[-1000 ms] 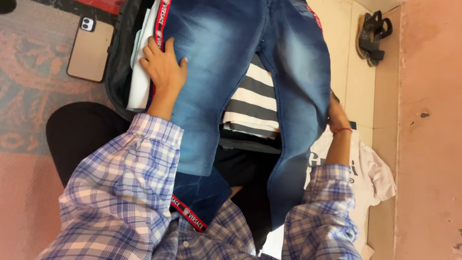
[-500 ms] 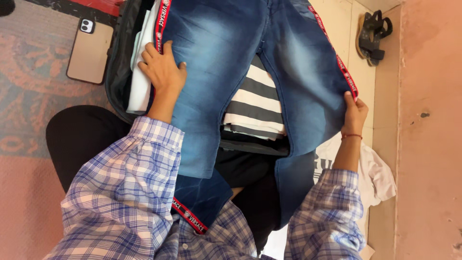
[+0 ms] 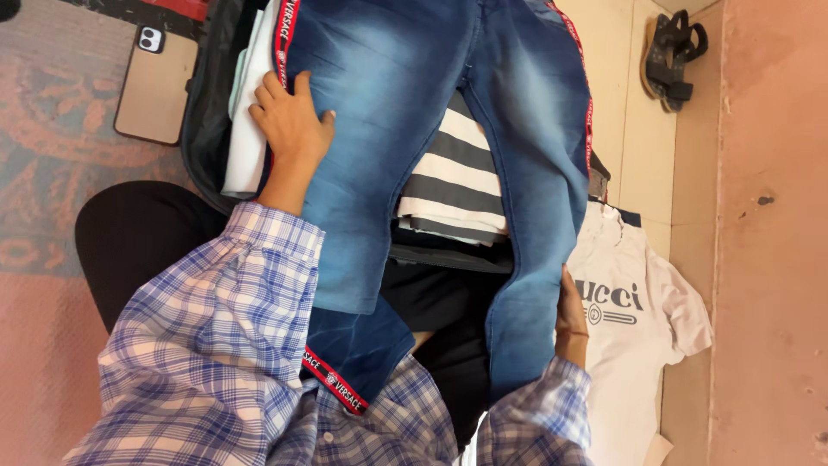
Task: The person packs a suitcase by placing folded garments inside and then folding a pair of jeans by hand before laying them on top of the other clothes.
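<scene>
Nearest, the right hand (image 3: 571, 312) grips the lower edge of one leg of the faded blue denim jeans with red side stripes (image 3: 405, 112), fingers mostly hidden behind cloth. Farther up, the left hand (image 3: 291, 125) lies flat, fingers spread, on the other leg. The jeans' long axis runs away from the person, over the open dark suitcase (image 3: 203, 129).

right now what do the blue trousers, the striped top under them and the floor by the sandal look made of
The blue trousers look like denim: faded, whitish wash marks and red woven side tape. The striped top seems a soft knit, probably cotton, folded in thick layers. The floor by the sandal looks like glazed cream tile, with straight grout lines.
</scene>
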